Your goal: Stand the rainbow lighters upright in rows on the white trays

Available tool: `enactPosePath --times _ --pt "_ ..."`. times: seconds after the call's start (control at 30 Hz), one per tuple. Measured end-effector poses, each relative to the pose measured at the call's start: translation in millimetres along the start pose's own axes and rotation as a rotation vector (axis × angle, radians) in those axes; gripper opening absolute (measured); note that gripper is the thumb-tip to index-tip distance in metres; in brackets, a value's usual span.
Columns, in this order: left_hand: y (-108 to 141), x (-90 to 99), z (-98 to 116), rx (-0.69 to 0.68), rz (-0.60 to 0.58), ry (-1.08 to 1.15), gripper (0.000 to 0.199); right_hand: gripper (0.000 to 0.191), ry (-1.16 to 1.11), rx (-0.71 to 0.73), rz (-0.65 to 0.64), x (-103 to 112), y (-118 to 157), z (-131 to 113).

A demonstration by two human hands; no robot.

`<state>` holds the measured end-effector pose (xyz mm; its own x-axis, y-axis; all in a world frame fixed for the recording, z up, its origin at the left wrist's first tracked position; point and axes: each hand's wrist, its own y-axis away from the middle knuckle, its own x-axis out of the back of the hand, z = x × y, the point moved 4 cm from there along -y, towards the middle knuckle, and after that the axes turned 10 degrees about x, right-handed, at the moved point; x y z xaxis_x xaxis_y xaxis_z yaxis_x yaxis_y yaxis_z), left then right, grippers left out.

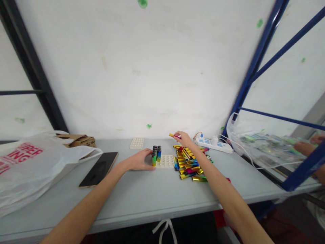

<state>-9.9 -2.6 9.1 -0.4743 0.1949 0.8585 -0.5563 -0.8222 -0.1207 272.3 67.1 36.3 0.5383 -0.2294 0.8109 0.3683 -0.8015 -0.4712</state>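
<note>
My right hand (185, 139) is raised above the back of a pile of lighters (189, 162), pinching one gold and magenta lighter (174, 136) that lies nearly level. At the left end of a white tray with rows of round holes (166, 162), my left hand (142, 159) is closed around the tray, thumb at its front corner and fingers behind. Several shiny green, blue and gold lighters (154, 159) stand upright in the tray's left holes, close to those fingers. The pile, mostly gold with some blue and magenta, lies loose to the tray's right.
A second white tray (137, 143) lies near the wall. At left are a dark phone (99, 169), a white plastic bag (38, 162) and cardboard (78, 139). A power strip (215, 145) with cables sits behind the pile. Beyond the blue frame (250, 76) another person's hand (304, 148) shows.
</note>
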Motion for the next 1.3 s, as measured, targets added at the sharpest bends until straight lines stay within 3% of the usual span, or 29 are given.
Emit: enactPosePath --times 0.13,0.27,0.37,0.67,0.83,0.97,1.1,1.3 --pt "0 0.3 0 0.034 -0.004 -0.035 0.078 0.033 -0.688 -0.089 0.273 5 19 -15" --pt "1 0.8 3 0.026 -0.011 -0.024 0.079 0.036 -1.086 -0.152 0.321 -2 30 -29" --pt "1 1.3 2 0.027 -0.005 -0.034 0.078 0.039 -1.213 -0.189 0.295 -7 33 -37" --pt "0 -0.1 1 0.023 -0.021 -0.051 0.079 0.047 -1.232 -0.162 0.161 -27 34 -70" --pt "1 -0.1 3 0.024 -0.030 -0.063 0.079 0.059 -1.172 -0.356 0.098 -39 36 -73" --pt "1 -0.6 2 0.021 -0.038 -0.062 0.080 0.050 -1.068 -0.469 0.160 -42 41 -70" --pt "0 -1.1 1 0.032 -0.038 -0.060 0.080 0.043 -0.989 -0.442 0.225 -42 45 -74" --pt "0 -1.0 0 0.022 -0.028 -0.075 0.080 0.047 -0.961 -0.464 0.205 -48 45 -78"
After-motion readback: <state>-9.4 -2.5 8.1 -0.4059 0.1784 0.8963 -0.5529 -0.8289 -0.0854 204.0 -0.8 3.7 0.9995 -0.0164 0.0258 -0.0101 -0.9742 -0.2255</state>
